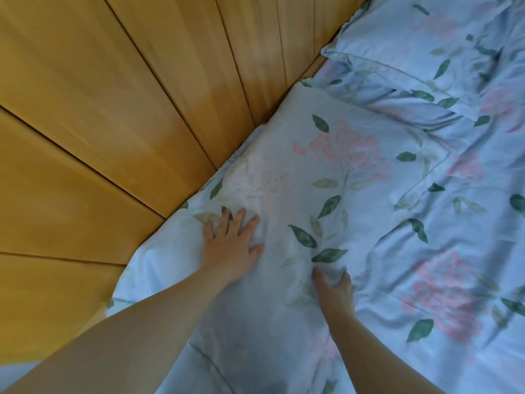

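Note:
A light blue pillow [335, 177] with pink flowers and green leaves lies against the wooden headboard. My left hand [230, 243] lies flat on the pillow's near left part, fingers spread and straight, pressing the fabric. My right hand [335, 288] is at the pillow's near right edge, with thumb and fingers curled into a bunched fold of its cover. Both forearms reach in from the bottom of the view.
A yellow-brown wooden plank headboard [113, 123] fills the left and top. A second pillow [420, 46] in the same print lies at the top right. A rumpled matching duvet [454, 265] covers the bed on the right.

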Demonstrator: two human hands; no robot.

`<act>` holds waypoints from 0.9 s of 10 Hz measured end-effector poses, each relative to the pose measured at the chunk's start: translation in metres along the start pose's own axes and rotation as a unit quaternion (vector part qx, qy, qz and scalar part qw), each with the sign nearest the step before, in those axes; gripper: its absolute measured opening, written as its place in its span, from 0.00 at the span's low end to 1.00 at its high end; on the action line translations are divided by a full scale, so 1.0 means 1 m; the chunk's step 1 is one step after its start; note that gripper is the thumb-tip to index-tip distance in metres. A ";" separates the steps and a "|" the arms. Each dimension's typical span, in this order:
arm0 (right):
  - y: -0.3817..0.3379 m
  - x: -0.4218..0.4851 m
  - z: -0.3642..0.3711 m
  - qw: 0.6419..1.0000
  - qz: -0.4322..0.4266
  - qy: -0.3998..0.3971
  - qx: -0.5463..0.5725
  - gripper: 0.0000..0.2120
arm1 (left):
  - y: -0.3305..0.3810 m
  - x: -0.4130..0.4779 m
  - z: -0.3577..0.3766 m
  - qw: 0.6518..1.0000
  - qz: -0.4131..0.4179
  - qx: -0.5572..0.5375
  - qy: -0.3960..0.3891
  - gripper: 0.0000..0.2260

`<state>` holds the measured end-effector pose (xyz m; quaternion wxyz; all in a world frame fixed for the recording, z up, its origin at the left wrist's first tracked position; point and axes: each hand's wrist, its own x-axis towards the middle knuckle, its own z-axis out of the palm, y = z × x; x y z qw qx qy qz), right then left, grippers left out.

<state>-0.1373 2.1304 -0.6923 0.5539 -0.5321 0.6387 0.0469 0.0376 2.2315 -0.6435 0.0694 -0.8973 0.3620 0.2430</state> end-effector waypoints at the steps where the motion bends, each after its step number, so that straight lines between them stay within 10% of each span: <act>1: 0.003 -0.005 -0.001 1.000 -0.015 0.000 -0.005 0.39 | 0.002 -0.010 0.005 1.000 -0.008 0.012 0.011 0.27; 9: 0.048 -0.169 -0.082 0.988 -0.143 0.009 -0.056 0.29 | 0.066 -0.204 -0.013 0.969 -0.041 -0.219 0.103 0.25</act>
